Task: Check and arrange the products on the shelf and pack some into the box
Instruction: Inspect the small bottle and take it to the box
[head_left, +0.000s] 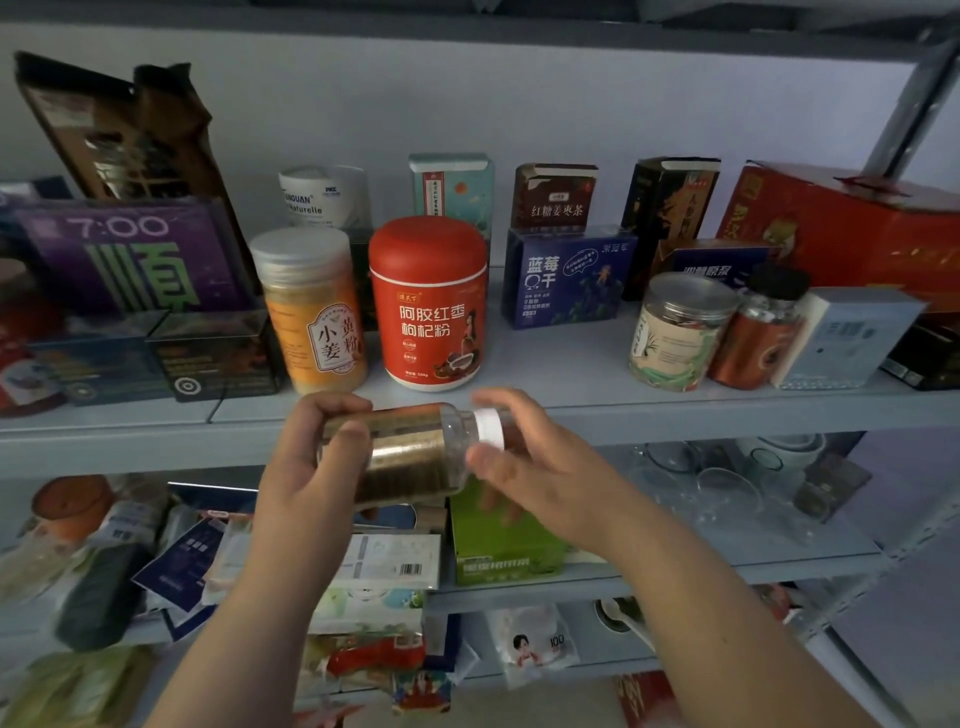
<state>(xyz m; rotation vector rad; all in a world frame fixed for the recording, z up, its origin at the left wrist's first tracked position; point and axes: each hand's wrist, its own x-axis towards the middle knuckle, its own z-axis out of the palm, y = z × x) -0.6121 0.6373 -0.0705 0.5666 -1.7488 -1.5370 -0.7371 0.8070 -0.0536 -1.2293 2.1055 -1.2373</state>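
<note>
A grey metal shelf (571, 364) fills the view, its upper board crowded with products. At the far right sits a big red carton (857, 228); at the left a purple box (130, 254) marked 7:00 rests on darker boxes. Near the middle of the board a red jar (428, 301) stands upright, with a yellow-labelled jar (311, 312) just beside it on its left and a blue box (566, 275) behind on its right. In front of the board's edge, below those two jars, a clear bottle (410, 452) with brownish contents is held in the air, lying on its side with the neck pointing right. The left hand (306, 467) grips its base end, fingers wrapped over the top and the thumb laid across the front. The right hand (524, 457) pinches the white cap (491, 426), index finger curled over it and thumb below. Neither hand touches the shelf
</note>
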